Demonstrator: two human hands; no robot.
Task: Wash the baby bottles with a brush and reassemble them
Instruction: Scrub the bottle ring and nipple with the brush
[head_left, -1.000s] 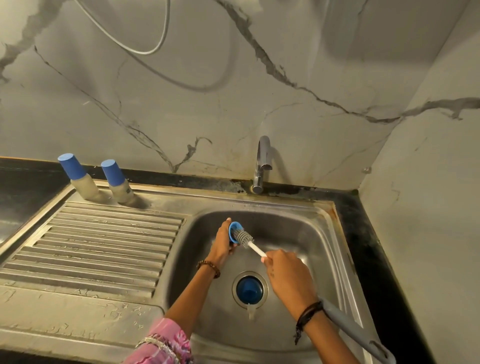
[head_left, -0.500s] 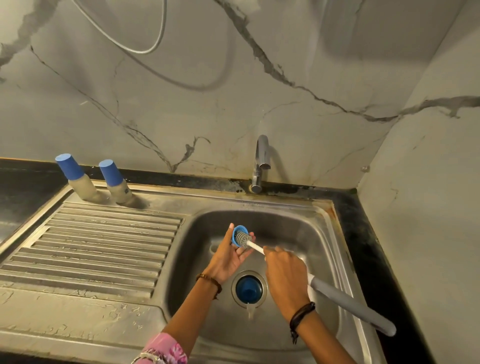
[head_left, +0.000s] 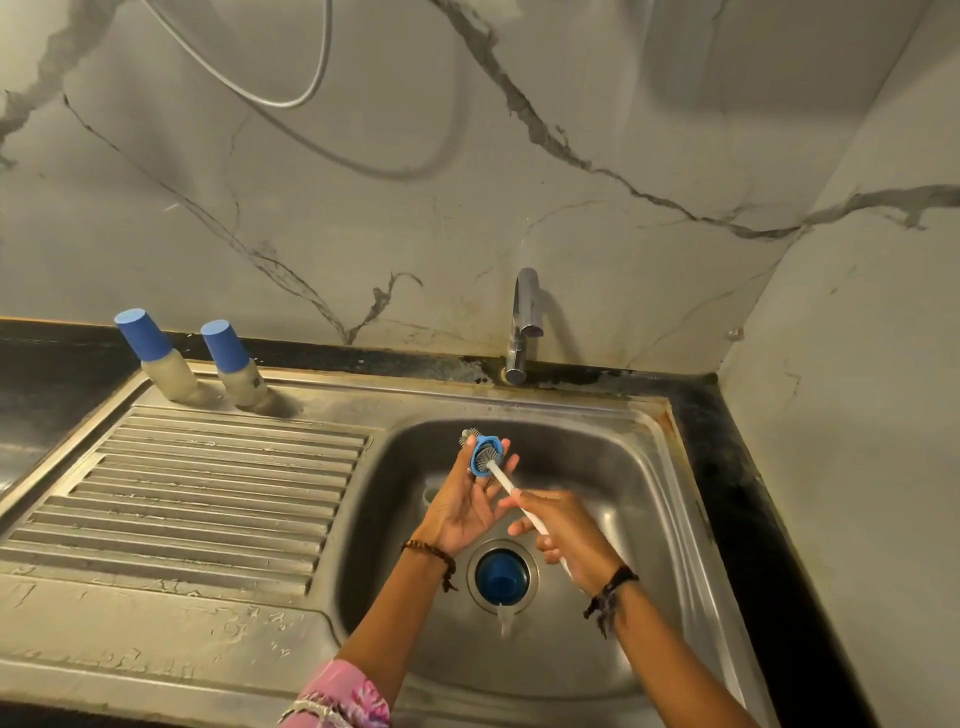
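Over the sink basin (head_left: 639, 467), my left hand (head_left: 467, 504) holds a small blue bottle ring (head_left: 480, 453) at its fingertips, palm up. My right hand (head_left: 566, 535) grips the white shaft of the bottle brush (head_left: 501, 475). The grey bristle head passes through the ring, and its tip sticks out on the far side. A blue cap (head_left: 500, 571) lies over the drain with a clear teat (head_left: 506, 618) just in front of it. Two capped baby bottles (head_left: 163, 358) (head_left: 236, 366) stand at the back of the drainboard.
The tap (head_left: 522, 327) stands behind the basin, and no water runs from it. A ribbed steel drainboard (head_left: 208, 493) lies to the left. Black counter borders the sink, and marble walls close in behind and on the right.
The brush has been pushed further through the blue ring, so its tip now shows beyond it. My left hand has turned palm up and lifted slightly. The brush's grey handle has left the view.
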